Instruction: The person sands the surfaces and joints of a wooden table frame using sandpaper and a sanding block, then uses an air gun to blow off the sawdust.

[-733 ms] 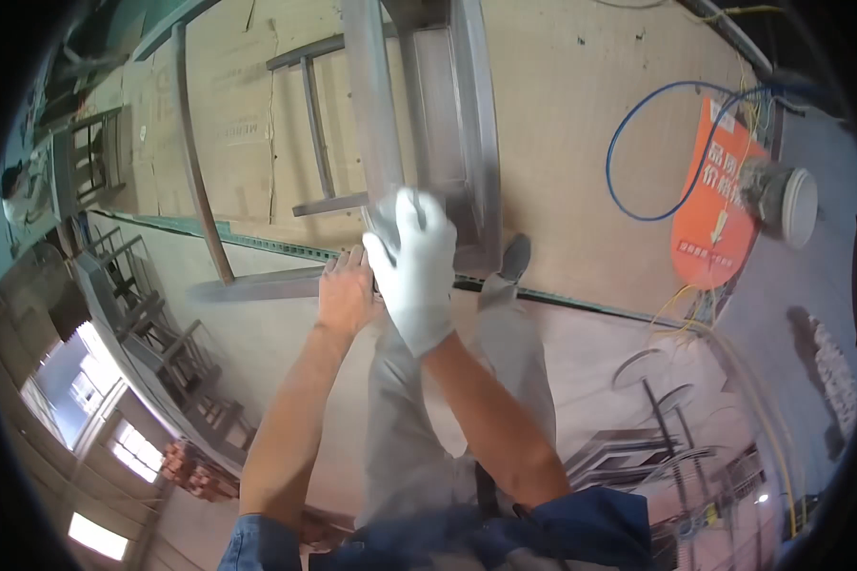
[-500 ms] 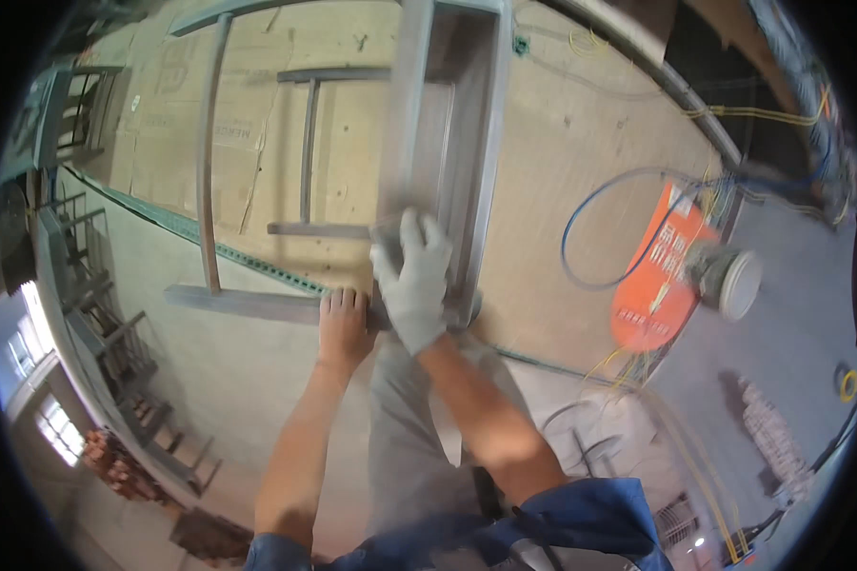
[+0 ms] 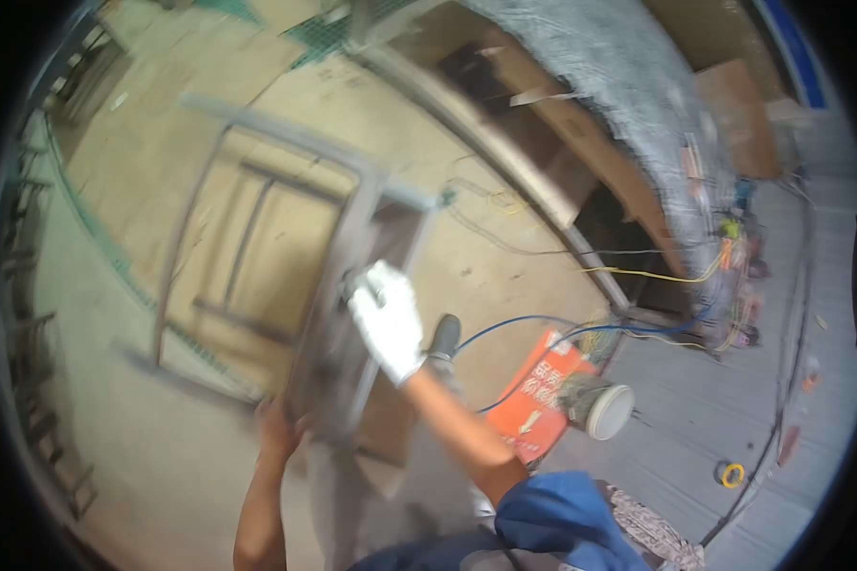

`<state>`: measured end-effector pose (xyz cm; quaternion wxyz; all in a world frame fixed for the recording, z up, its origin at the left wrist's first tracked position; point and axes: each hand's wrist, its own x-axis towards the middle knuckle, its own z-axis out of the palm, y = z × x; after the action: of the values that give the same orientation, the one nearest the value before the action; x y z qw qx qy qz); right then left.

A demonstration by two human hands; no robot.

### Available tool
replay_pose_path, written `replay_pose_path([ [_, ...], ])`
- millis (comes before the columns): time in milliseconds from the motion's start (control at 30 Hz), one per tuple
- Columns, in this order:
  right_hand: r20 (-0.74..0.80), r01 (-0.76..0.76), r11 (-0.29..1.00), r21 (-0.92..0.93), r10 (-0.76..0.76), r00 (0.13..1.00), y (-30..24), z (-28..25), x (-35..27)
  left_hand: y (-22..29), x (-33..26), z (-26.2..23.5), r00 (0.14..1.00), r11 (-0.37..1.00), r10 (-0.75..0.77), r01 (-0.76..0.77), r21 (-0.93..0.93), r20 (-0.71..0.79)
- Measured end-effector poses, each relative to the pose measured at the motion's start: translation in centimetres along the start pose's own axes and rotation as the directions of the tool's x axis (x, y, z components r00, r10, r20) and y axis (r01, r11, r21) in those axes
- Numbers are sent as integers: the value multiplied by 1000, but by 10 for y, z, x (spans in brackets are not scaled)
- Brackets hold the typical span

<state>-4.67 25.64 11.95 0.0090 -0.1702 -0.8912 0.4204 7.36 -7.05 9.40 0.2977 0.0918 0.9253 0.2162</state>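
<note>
A grey metal frame (image 3: 326, 319) with thin bars and a deep, box-like right side stands tilted in front of me. My bare left hand (image 3: 281, 430) is closed around its near lower corner. On the box-like side rests my right hand (image 3: 388, 319), in a white glove, fingers bent. Something small and dark shows at its fingertips; blur hides what it is. Behind the frame's bars lies a smaller frame of thin bars (image 3: 249, 238).
To the right, an orange sign board (image 3: 533, 400) lies beside a white bucket (image 3: 607, 409) on its side. A blue hose (image 3: 528, 319) and yellow cords cross the floor. A yellow tape roll (image 3: 731, 475) lies farther right. Dark metal frames (image 3: 43, 381) line the left edge.
My view has swung to the right, so the frame appears farther left and tilted. My left hand still grips its near bar; my gloved right hand has moved farther up along the box-like side.
</note>
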Motion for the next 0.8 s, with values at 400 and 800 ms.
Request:
replay_pose_path([
  [400,-456,117,938,-325,-264,850,180,-374,175,126,-39,80,766,875,-466,473,-102,-443],
  [800,-714,-21,947,-319,-226,663,377,-703,204,473,130,126,958,920,-109,199,-339,266],
])
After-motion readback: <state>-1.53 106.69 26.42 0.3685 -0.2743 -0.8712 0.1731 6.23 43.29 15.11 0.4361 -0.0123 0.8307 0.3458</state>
